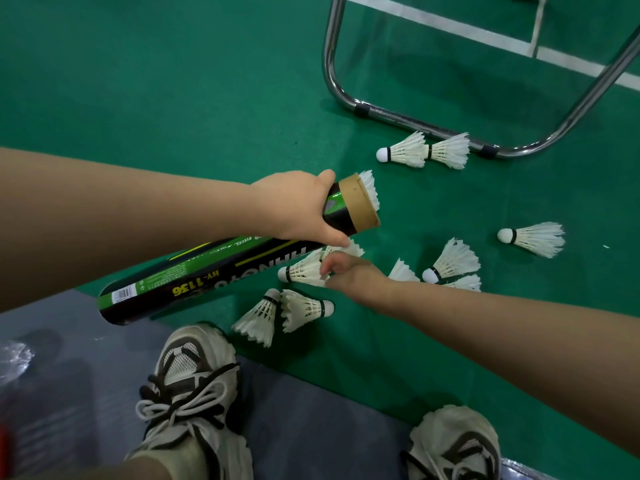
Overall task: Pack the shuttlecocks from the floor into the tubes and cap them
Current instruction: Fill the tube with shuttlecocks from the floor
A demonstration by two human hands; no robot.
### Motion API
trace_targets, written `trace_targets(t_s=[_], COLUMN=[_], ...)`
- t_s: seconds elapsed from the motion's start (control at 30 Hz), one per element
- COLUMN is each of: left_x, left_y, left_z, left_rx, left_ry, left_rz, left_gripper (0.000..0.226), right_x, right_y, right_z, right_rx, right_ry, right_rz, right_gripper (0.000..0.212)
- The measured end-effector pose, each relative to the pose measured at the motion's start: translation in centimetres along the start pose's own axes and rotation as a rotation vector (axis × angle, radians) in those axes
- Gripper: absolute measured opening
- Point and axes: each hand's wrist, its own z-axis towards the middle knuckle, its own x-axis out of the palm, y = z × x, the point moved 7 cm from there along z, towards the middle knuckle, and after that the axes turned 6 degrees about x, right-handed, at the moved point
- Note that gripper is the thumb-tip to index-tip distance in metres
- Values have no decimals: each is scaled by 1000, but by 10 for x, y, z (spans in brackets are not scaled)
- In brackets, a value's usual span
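My left hand (294, 206) grips a black-and-green shuttlecock tube (207, 271) near its open cardboard-rimmed mouth, held slanted above the floor. White feathers (370, 188) of a shuttlecock stick out of that mouth. Just below it, my right hand (346, 271) pinches the feather skirt of a white shuttlecock (301, 270) lying on the green floor. Several more white shuttlecocks lie loose: two by my shoe (277, 311), a nested pair near the chair leg (422, 151), one at the right (533, 238), others behind my right wrist (450, 261).
A chrome tubular chair frame (415, 123) stands on the green court floor (173, 81) at the upper right, by white court lines (485, 32). My two white sneakers (194, 393) stand on a grey mat (311, 410) at the bottom.
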Motion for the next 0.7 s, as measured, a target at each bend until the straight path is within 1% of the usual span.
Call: trace_targets(t_s=[0.07,0.13,0.2,0.23,0.27,0.33,0.37,0.43,0.5,0.7], left_x=[-1,-1,1,2,2,0,0,-2,-2,2], left_y=[2,4,4,4,5,6,7,9,10,3], left_z=[0,0,-1,-2,-2,-3,-3,-3,-1,1], left_rx=[-2,-7,-14,-14,-12,-12,-14,-23,-25,-9], left_ry=[-5,-3,2,3,2,-3,-6,-6,-3,12], left_rz=[-6,-10,-6,-3,-2,-5,-5,-3,0,21], left_gripper=[67,68,68,68,67,66,67,67,68,68], right_x=[6,13,18,17,12,-6,-17,-35,-48,-69], right_y=[3,5,4,4,3,-2,-5,-11,-17,-33], right_z=[-1,-2,-2,-2,-1,0,-1,-2,-5,-14], right_rx=[2,22,48,50,47,36,36,11,-22,-35], right_ry=[59,153,188,167,115,-55,-135,-241,-307,-403], right_rz=[22,-54,-95,-50,51,282,357,465,533,606], right_gripper=[21,32,39,37,33,17,12,17,23,27])
